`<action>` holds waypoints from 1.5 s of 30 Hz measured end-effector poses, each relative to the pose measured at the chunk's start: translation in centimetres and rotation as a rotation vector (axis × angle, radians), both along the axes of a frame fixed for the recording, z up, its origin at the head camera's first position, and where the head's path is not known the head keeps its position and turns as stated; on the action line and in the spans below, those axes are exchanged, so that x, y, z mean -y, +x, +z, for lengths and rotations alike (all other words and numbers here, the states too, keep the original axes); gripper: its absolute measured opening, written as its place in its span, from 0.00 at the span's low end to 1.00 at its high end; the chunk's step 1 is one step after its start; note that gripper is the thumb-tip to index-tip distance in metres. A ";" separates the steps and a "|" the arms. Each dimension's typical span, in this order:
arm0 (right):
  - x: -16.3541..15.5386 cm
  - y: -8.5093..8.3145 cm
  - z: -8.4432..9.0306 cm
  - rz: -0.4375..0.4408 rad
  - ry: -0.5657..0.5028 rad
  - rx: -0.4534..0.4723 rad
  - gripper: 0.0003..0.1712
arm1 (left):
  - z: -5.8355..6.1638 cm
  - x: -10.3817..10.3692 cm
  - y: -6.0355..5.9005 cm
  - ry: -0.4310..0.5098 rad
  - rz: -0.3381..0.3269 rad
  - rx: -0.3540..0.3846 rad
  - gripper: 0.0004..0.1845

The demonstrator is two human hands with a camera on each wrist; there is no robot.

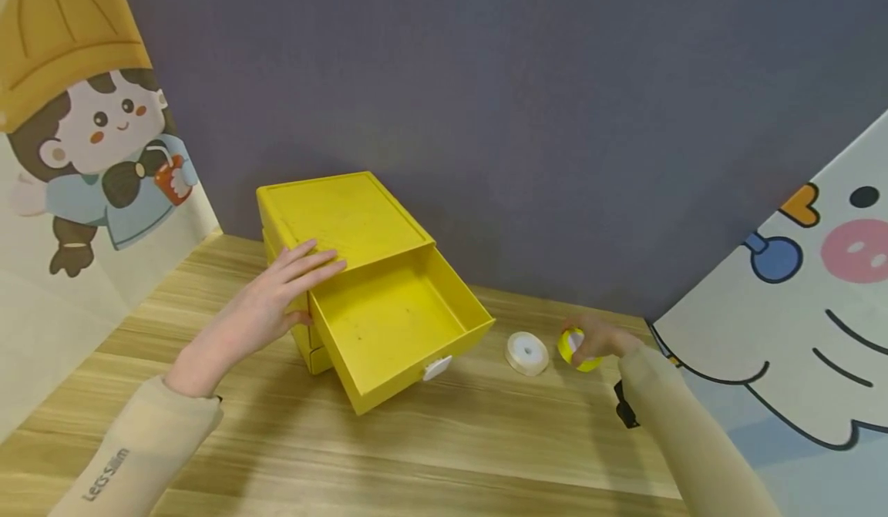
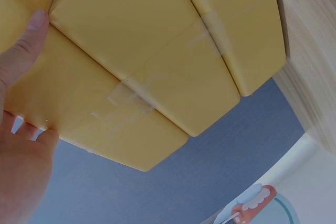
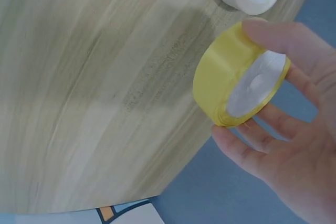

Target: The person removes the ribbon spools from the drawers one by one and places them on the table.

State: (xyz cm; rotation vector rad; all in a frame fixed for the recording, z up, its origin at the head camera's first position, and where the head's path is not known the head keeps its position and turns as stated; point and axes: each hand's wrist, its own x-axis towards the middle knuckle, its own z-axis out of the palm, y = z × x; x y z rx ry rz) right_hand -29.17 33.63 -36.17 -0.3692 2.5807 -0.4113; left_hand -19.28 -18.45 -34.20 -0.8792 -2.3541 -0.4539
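The right hand (image 3: 294, 145) pinches the yellow ribbon roll (image 3: 239, 77) near the table's (image 1: 486, 440) back edge; a loose pinch could drop it; the left hand (image 1: 277, 301), fingers flat, steadies the drawer box (image 1: 347, 216).

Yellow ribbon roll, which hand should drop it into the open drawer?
Probably the right hand: its fingers already pinch the yellow ribbon roll. The left hand rests flat on the yellow cabinet, steadying it beside the open drawer.

Yellow ribbon roll (image 1: 578, 350) with white core, tilted up off the wooden table at right, pinched by the right hand (image 1: 605, 338), yellow drawer box (image 1: 347, 224) left of it, top drawer (image 1: 395, 324) pulled open, left hand (image 1: 267, 305) resting on the box top
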 end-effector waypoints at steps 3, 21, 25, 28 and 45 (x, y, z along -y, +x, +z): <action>-0.1 0.0 -0.4 -0.025 -0.001 0.003 0.41 | 0.1 0.0 0.1 -0.001 -0.001 0.006 0.55; -0.4 -0.2 -3.1 -0.024 -0.030 -0.020 0.40 | 0.0 0.0 0.1 0.006 -0.002 0.009 0.54; -0.6 -0.2 -3.7 -0.037 -0.038 -0.002 0.41 | 0.1 0.0 0.1 0.002 0.001 0.007 0.54; -0.8 -0.3 -4.1 -0.034 -0.037 -0.005 0.40 | 0.1 -0.1 0.1 -0.001 0.003 0.011 0.54; -0.6 0.1 -5.0 -0.067 -0.001 -0.005 0.38 | 0.1 -0.1 0.2 -0.005 0.010 0.010 0.54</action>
